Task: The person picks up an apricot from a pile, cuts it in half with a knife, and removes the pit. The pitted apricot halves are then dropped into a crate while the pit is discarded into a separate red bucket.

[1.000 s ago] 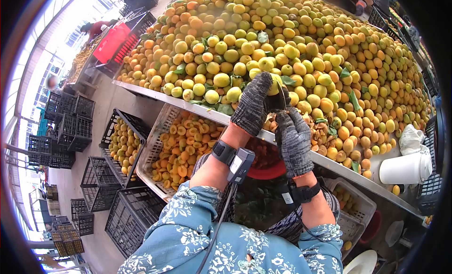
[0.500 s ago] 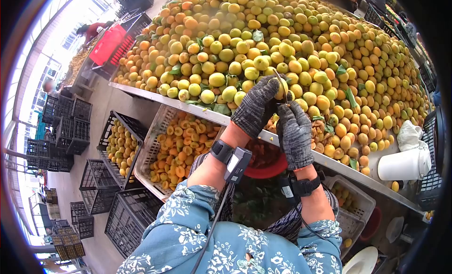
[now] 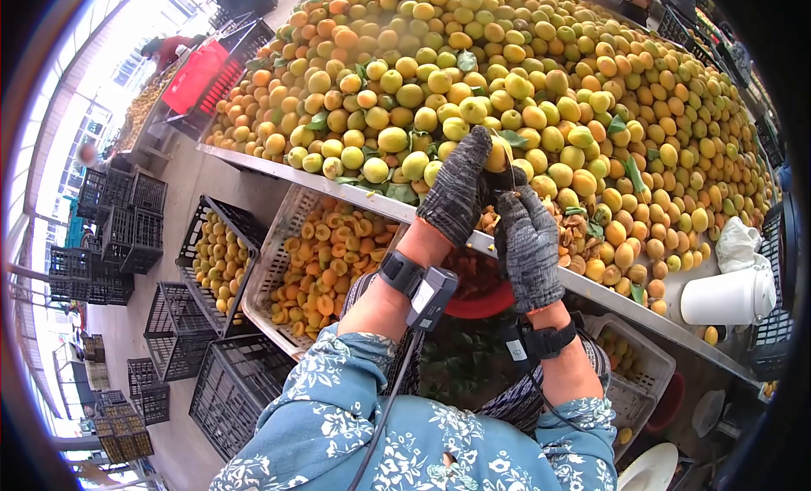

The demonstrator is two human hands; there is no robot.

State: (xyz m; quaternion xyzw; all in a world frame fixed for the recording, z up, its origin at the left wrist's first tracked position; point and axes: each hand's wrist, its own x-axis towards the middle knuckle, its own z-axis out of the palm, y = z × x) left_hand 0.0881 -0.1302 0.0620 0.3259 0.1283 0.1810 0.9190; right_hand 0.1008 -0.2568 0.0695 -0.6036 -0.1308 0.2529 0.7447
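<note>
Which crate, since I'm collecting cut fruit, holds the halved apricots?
The white crate below the left hand; the black crate beside it holds whole fruit.

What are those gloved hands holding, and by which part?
The left hand is closed round the side of one yellow fruit. The right hand meets it from below; whether it holds anything cannot be told.

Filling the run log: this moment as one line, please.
left grey knit-gloved hand: grips yellow round apricot | right grey knit-gloved hand: curled against it, contents hidden | below: white plastic crate of halved apricots
</note>
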